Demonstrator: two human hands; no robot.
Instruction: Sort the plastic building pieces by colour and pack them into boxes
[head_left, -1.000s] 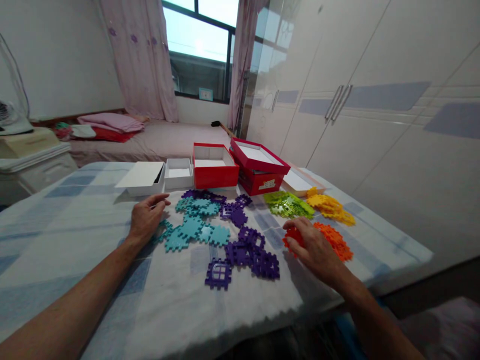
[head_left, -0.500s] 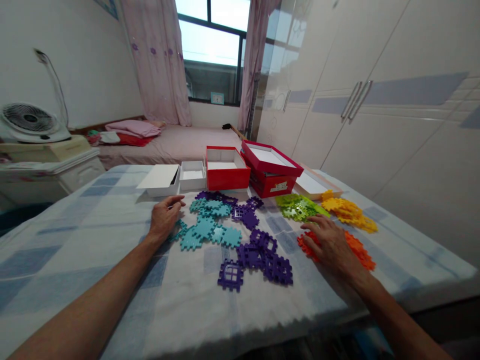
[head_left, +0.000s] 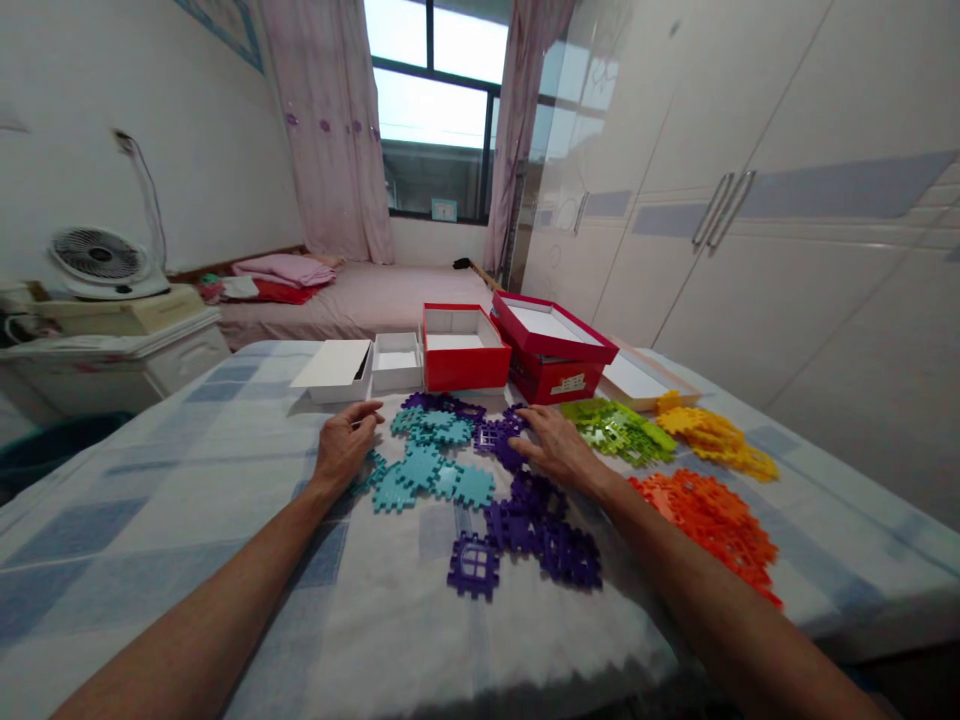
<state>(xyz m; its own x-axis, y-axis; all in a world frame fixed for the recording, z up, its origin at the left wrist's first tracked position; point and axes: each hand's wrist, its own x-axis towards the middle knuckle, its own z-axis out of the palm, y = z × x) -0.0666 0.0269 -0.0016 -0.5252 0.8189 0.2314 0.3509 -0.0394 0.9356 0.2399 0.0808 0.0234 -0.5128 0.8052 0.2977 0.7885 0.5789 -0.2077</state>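
My left hand (head_left: 346, 442) rests on the cloth, fingers loosely stretched, at the left edge of a pile of teal interlocking plastic tiles (head_left: 420, 465). Nothing shows in its grasp. My right hand (head_left: 556, 445) reaches over the far purple tiles (head_left: 487, 437), thumb and fingers apart, fingertips at the pieces' right side; whether they touch is hard to tell. Nearer me lies another group of purple tiles (head_left: 514, 525), with a single window-patterned purple tile (head_left: 474, 566) in front. Orange tiles (head_left: 712, 520) are heaped to the right of my right forearm.
Lime green tiles (head_left: 619, 432) and yellow tiles (head_left: 720, 435) lie at the right. Along the back stand a lidded white box (head_left: 334, 372), a small white box (head_left: 397, 375), an open red box (head_left: 466, 368) and a red box (head_left: 559, 380) with its lid askew on top.
My right hand has moved left and away from me, from the orange pile to the far purple tiles. My left hand stays beside the teal tiles. The view has shifted slightly.
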